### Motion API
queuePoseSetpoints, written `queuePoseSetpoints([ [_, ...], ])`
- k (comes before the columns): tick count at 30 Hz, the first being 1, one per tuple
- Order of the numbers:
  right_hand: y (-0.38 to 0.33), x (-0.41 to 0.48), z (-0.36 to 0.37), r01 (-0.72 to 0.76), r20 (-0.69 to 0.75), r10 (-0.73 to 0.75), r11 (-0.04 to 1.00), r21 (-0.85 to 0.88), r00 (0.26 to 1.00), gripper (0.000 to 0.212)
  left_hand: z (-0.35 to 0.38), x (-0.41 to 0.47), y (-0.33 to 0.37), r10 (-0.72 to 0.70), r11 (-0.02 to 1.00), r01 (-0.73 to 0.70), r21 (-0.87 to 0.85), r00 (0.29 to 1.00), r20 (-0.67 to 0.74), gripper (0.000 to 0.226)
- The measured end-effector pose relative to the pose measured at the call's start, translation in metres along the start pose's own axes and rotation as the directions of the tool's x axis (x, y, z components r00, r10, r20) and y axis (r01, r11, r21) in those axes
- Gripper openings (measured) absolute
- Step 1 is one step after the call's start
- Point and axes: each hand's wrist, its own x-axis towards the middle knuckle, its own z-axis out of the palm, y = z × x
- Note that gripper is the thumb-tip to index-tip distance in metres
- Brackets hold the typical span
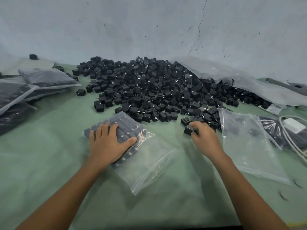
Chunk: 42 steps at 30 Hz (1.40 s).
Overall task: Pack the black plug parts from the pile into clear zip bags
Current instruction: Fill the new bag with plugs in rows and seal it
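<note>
**One hand on the bag, the other at the pile**

On the green surface (pixel 49 155) a clear zip bag (pixel 149 163) lies slanted in front of the person, its far end packed with neat rows of black parts and its near end flat and see-through. The left hand (pixel 108 140) lies flat on the packed end, fingers straight and spread, pressing down. The right hand (pixel 204 138) is off to the side at the near edge of the pile (pixel 157 90), fingers curled, pinching a single plug part (pixel 188 129) between fingertips and thumb. The pile spreads wide across the middle of the surface against the wall (pixel 149 27), spilling out of a large crumpled plastic sack (pixel 232 75) at the back right. Just right of the right hand lie flat unfilled bags (pixel 249 143), and beyond them a white cable (pixel 289 140). On the far left, filled bags (pixel 48 78) lie stacked and overlapping.
</note>
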Motion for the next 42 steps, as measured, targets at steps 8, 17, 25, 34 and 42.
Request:
queuePoseSetpoints([
  [8,0.004,0.027,0.033,-0.016,0.061,0.031,0.97,-0.241,0.998,0.043,-0.002,0.0,0.001,-0.002,1.0,0.002,0.005,1.0,0.007,0.118],
  [17,-0.015,-0.03,0.004,-0.199,0.136,0.146,0.694,0.692,0.98,0.029,0.0,0.0,0.0,0.006,1.0,-0.006,0.009,1.0,-0.005,0.111],
  [25,-0.028,-0.113,0.019,-0.44,0.425,0.125,0.348,0.828,0.897,0.036,-0.003,-0.002,0.002,0.0,1.0,0.0,-0.01,1.0,-0.001,0.105],
  [34,-0.078,-0.117,0.048,-0.305,0.393,-0.03,0.575,0.759,0.919,0.022,-0.004,-0.002,0.002,0.003,1.0,-0.003,-0.016,1.0,-0.012,0.105],
  [42,-0.117,-0.09,0.085,-0.428,0.406,0.193,0.087,0.899,0.893,0.021,-0.004,-0.002,0.002,0.008,1.0,-0.008,-0.014,1.0,0.003,0.105],
])
